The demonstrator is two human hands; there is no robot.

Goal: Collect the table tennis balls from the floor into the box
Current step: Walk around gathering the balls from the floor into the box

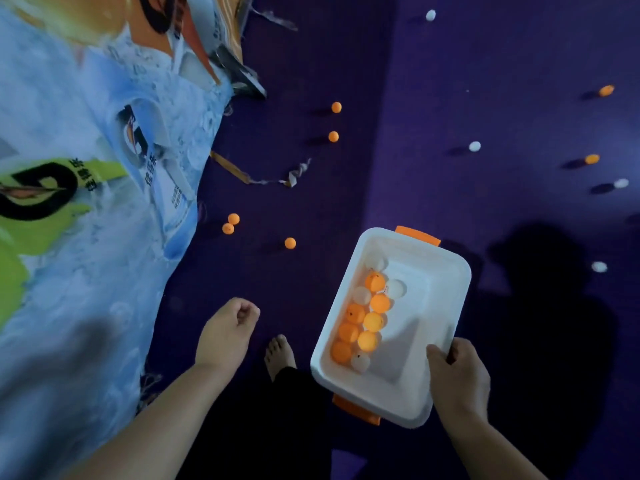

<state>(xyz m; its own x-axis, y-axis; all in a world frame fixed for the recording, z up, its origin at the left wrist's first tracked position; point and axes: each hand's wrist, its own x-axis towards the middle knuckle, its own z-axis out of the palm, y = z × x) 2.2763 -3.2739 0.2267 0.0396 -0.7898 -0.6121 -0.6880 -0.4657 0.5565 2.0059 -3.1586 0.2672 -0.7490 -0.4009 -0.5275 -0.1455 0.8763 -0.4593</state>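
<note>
The nearest ball (290, 243) lies on the floor just ahead of the loosely curled, seemingly empty left hand (227, 332), while the right hand (459, 375) grips the box (446, 271) rim.

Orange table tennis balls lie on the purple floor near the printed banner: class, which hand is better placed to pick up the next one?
Left. The left hand is free, loosely curled, nearest the lone orange ball. The right hand holds the white plastic box by its rim.

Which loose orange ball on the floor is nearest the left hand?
The lone orange ball, just beyond the left hand; the touching pair by the banner lies slightly farther.
</note>
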